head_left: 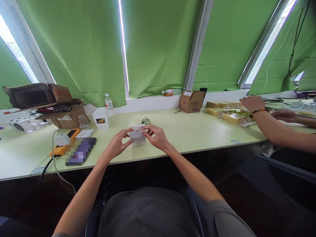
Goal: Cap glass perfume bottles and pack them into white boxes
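A small white carton (pixel 137 135) stands on the pale green table (pixel 187 135) straight in front of me. My left hand (pixel 117 144) grips its left side, fingers curled over the top flap. On the other side my right hand (pixel 157 136) pinches the top right edge. Just behind the carton lies a small greenish glass object (pixel 146 120).
Left: open cardboard boxes (pixel 61 113), a white printed box (pixel 100 118), a water bottle (pixel 109 104), a clear jar (pixel 83 121), an orange device (pixel 64 144), a blurred dark item (pixel 80 151). At the back a small cardboard box (pixel 192 101). On the right another person's hands (pixel 253 102) work over yellow packets (pixel 232 118).
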`<state>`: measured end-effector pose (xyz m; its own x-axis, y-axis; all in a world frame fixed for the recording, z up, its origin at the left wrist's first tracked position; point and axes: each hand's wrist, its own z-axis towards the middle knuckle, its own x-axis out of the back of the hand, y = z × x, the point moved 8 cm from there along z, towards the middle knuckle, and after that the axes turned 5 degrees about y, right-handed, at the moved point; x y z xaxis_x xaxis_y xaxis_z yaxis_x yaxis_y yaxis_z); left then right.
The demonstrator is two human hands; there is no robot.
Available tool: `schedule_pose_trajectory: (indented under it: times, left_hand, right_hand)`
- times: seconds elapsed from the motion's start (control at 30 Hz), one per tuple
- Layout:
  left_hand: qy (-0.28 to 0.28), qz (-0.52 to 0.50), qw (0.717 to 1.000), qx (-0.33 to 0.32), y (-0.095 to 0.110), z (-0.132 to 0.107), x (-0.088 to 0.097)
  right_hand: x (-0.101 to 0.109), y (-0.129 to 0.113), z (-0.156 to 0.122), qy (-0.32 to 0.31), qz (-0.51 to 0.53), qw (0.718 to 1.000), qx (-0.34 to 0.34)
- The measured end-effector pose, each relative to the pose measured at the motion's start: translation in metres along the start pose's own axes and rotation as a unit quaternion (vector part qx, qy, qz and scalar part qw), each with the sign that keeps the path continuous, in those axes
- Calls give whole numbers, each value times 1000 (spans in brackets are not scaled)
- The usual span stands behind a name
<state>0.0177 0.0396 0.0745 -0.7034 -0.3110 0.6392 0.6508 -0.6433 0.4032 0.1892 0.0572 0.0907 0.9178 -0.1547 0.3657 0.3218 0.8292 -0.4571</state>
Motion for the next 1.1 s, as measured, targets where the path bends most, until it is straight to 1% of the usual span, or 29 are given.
schedule_pose_trajectory:
  times: [0.2, 0.43, 0.7, 1.1]
  left_hand:
    - [10, 26, 1000, -9, -3, 0, -1]
    - [3, 56, 998, -2, -6, -1, -2]
    - [1, 57, 998, 0, -5, 0, -1]
    - [10, 42, 999, -1, -8, 0, -1]
  right_hand:
    - [-1, -3, -1, -12, -11, 1000, 24]
    - [-1, -3, -1, -1, -18, 999, 45]
    - [-1, -3, -2, -4, -32, 998, 46]
    - [-4, -1, -4, -12, -83, 994, 77]
